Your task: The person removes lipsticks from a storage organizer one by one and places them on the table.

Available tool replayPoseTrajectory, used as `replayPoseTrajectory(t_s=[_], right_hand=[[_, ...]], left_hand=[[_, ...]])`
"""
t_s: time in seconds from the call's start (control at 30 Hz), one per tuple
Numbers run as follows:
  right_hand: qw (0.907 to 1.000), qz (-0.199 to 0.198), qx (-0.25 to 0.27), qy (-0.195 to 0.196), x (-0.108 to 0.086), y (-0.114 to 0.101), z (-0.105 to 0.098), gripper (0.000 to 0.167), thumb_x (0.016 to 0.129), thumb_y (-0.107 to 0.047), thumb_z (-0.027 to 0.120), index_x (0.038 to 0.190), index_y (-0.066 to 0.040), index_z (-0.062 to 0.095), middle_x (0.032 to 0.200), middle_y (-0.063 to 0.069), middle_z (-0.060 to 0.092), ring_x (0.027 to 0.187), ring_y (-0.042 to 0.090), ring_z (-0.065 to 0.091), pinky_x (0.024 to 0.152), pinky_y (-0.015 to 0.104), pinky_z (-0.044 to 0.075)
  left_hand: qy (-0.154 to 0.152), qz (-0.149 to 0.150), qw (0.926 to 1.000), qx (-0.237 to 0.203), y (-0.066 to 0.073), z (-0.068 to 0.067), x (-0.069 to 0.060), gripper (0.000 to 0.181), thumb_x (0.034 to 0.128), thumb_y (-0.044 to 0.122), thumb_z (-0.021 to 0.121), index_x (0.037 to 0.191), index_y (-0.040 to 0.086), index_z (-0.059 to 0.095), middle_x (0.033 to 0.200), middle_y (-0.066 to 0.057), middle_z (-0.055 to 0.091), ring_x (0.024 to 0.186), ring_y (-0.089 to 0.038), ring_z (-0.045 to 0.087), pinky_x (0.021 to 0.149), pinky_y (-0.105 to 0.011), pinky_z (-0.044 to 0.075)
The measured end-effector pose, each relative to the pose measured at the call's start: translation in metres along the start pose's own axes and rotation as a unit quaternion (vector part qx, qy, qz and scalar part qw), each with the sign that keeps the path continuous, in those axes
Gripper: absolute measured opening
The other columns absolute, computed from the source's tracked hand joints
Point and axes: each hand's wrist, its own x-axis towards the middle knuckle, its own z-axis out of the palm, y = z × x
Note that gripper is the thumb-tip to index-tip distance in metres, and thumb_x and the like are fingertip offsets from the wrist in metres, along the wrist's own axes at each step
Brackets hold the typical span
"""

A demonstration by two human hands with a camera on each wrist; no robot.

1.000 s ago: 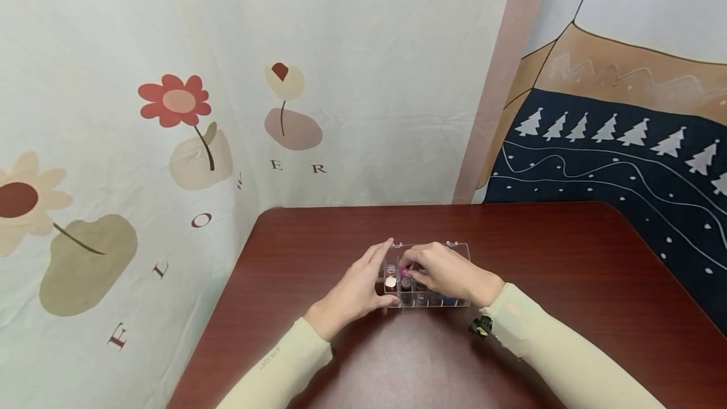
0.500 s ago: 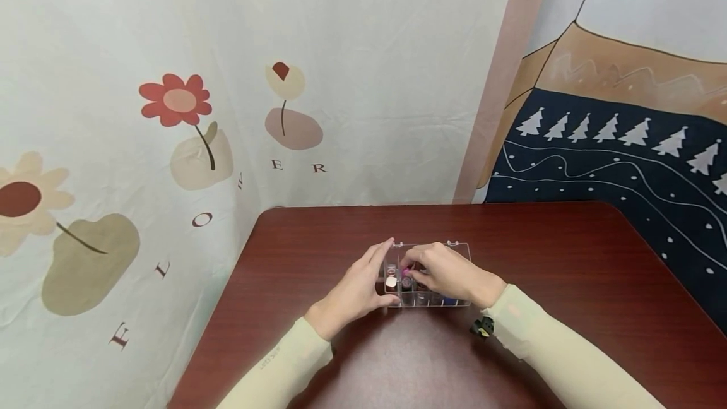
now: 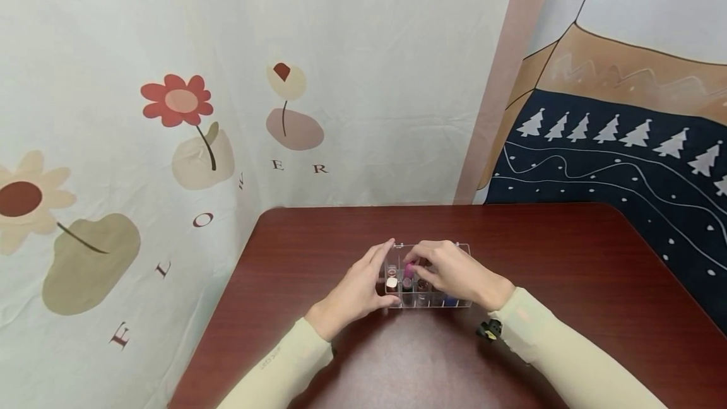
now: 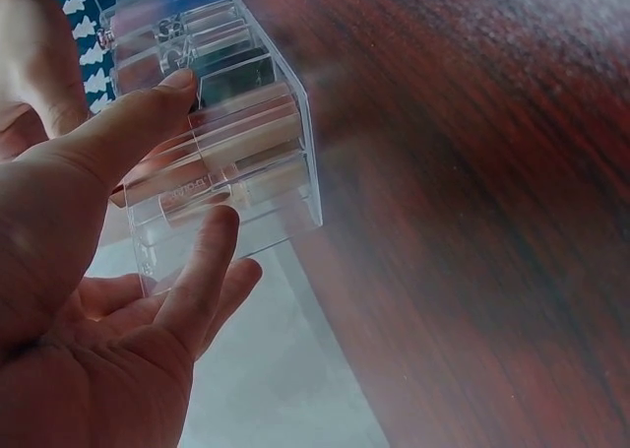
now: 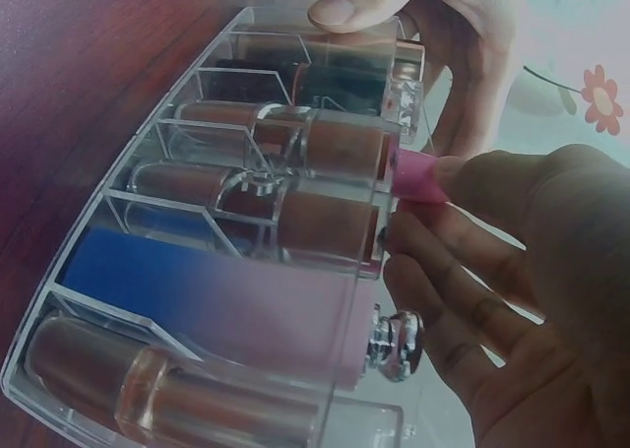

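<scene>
Left hand (image 3: 354,283), fingers spread, steadies 1 end of the clear box (image 4: 313,153) on the surface (image 3: 318,238). Right hand (image 3: 454,270) pinches a pink piece (image 5: 418,175) at the box's top. Step in hand: seemingly fitting or drawing it out; I cannot tell which. Next probably calls for a straight, firmly pinched move.

Left grip (image 3: 356,283) splayed wide, right grip (image 3: 452,269) in a close pinch.

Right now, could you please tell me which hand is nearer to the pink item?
Right: the right hand pinches the pink item; left of it, the left hand touches the clear box.
</scene>
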Motion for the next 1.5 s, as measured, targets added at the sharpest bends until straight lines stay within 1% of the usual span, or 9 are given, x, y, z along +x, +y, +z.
replayPoseTrajectory(t_s=[0.3, 0.4, 0.43, 0.53, 0.63, 0.67, 0.77, 1.23, 1.5], right_hand=[[0.9988, -0.013, 0.017, 0.043, -0.001, 0.0, -0.007, 0.013, 0.109, -0.012, 0.083, 0.122, -0.012, 0.085, 0.111, -0.004, 0.085, 0.092, 0.001, 0.076, 0.083, 0.029, 0.07], [0.9954, -0.045, 0.042, 0.074, -0.003, 0.007, -0.005, 0.013, 0.112, -0.016, 0.08, 0.123, -0.013, 0.085, 0.11, -0.005, 0.084, 0.091, -0.002, 0.075, 0.078, 0.026, 0.069], [0.9932, -0.061, 0.051, 0.085, -0.004, 0.028, 0.008, 0.015, 0.114, -0.02, 0.078, 0.126, -0.013, 0.084, 0.112, -0.005, 0.084, 0.092, -0.002, 0.075, 0.08, 0.025, 0.069], [0.9898, -0.077, 0.058, 0.105, -0.007, 0.033, 0.008, 0.016, 0.115, -0.022, 0.078, 0.127, -0.014, 0.084, 0.112, -0.004, 0.083, 0.092, -0.005, 0.072, 0.078, 0.022, 0.068], [0.9902, -0.069, 0.045, 0.113, -0.01, 0.03, 0.003, 0.016, 0.109, -0.012, 0.083, 0.125, -0.012, 0.084, 0.112, -0.001, 0.084, 0.091, 0.0, 0.074, 0.078, 0.024, 0.069], [0.9915, -0.057, 0.036, 0.111, -0.01, 0.01, -0.013, 0.018, 0.106, -0.007, 0.085, 0.123, -0.012, 0.085, 0.11, -0.002, 0.084, 0.089, 0.0, 0.074, 0.075, 0.026, 0.069], [0.9934, -0.035, 0.014, 0.109, -0.012, 0.004, -0.021, 0.024, 0.099, 0.001, 0.09, 0.121, -0.01, 0.084, 0.109, 0.0, 0.085, 0.089, 0.004, 0.076, 0.077, 0.028, 0.071], [0.9901, -0.021, -0.009, 0.138, -0.022, 0.01, -0.044, 0.03, 0.096, -0.001, 0.095, 0.122, -0.011, 0.084, 0.109, -0.002, 0.083, 0.088, 0.003, 0.073, 0.076, 0.028, 0.071], [0.9862, -0.012, -0.021, 0.164, -0.028, 0.016, -0.054, 0.033, 0.094, -0.002, 0.096, 0.123, -0.012, 0.084, 0.107, -0.002, 0.083, 0.085, 0.003, 0.07, 0.078, 0.01, 0.06]], left_hand=[[0.006, 0.007, 1.0, -0.001, -0.001, 0.0, 0.0, 0.122, 0.0864, 0.019, 0.107, 0.181, 0.003, 0.032, 0.176, -0.022, 0.052, 0.104, -0.023, 0.088, 0.12, -0.049, 0.065], [0.006, 0.006, 1.0, -0.003, -0.001, 0.0, 0.0, 0.122, 0.0862, 0.019, 0.107, 0.181, 0.003, 0.032, 0.176, -0.022, 0.052, 0.103, -0.024, 0.089, 0.12, -0.049, 0.064], [0.006, 0.006, 1.0, -0.002, -0.001, 0.0, 0.0, 0.122, 0.0862, 0.019, 0.107, 0.181, 0.003, 0.032, 0.176, -0.022, 0.052, 0.103, -0.024, 0.088, 0.121, -0.049, 0.064], [0.005, 0.006, 1.0, -0.003, 0.0, 0.0, 0.0, 0.122, 0.0863, 0.018, 0.107, 0.181, 0.003, 0.032, 0.176, -0.022, 0.052, 0.104, -0.025, 0.089, 0.121, -0.05, 0.064], [0.004, 0.005, 1.0, 0.002, 0.001, 0.0, -0.001, 0.121, 0.0866, 0.019, 0.107, 0.181, 0.003, 0.033, 0.177, -0.021, 0.052, 0.103, -0.024, 0.088, 0.122, -0.05, 0.063], [0.004, 0.005, 1.0, 0.003, 0.001, 0.0, -0.001, 0.121, 0.0867, 0.019, 0.107, 0.181, 0.003, 0.033, 0.177, -0.021, 0.052, 0.103, -0.024, 0.088, 0.122, -0.05, 0.063], [0.006, 0.005, 1.0, 0.006, 0.001, 0.0, -0.001, 0.121, 0.0863, 0.019, 0.107, 0.181, 0.004, 0.033, 0.176, -0.021, 0.052, 0.102, -0.023, 0.088, 0.122, -0.05, 0.063], [0.005, -0.002, 0.9999, 0.016, 0.0, 0.001, -0.001, 0.122, 0.0866, 0.021, 0.107, 0.181, 0.005, 0.032, 0.177, -0.02, 0.052, 0.107, -0.023, 0.088, 0.127, -0.051, 0.06], [0.007, 0.001, 0.9996, 0.027, 0.001, 0.001, 0.0, 0.122, 0.0864, 0.021, 0.107, 0.181, 0.005, 0.033, 0.178, -0.019, 0.052, 0.103, -0.021, 0.087, 0.128, -0.05, 0.059]])
